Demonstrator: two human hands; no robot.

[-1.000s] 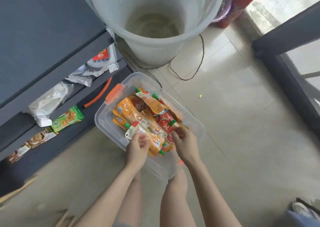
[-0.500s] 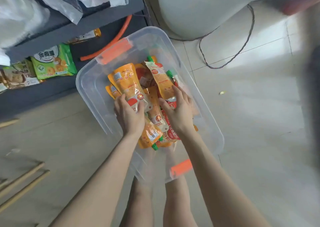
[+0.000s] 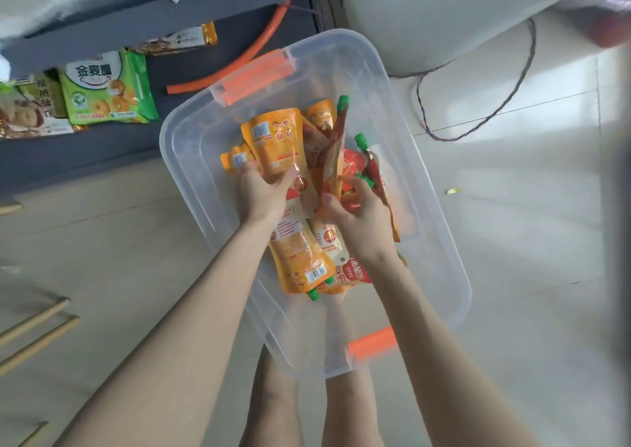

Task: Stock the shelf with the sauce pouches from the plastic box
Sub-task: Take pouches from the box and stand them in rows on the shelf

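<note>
A clear plastic box (image 3: 191,139) with orange clip handles sits on the floor and holds several orange and red sauce pouches with green caps. My left hand (image 3: 261,192) grips an orange pouch (image 3: 275,143) by its lower end, lifted above the pile. My right hand (image 3: 355,213) holds a red pouch (image 3: 333,160) edge-on, its green cap pointing up. More pouches (image 3: 297,262) lie beneath both wrists. The dark grey shelf (image 3: 164,13) runs along the upper left.
Green and brown snack packets (image 3: 106,88) and an orange tube (image 3: 259,47) lie on the lowest shelf board. A large white bucket (image 3: 426,13) stands behind the box, a dark cord (image 3: 505,98) beside it. Wooden sticks (image 3: 34,330) lie on the floor at left.
The view has dropped closer to the box. Both hands moved from the near end of the pile to its middle and each closed on a pouch and raised it.
</note>
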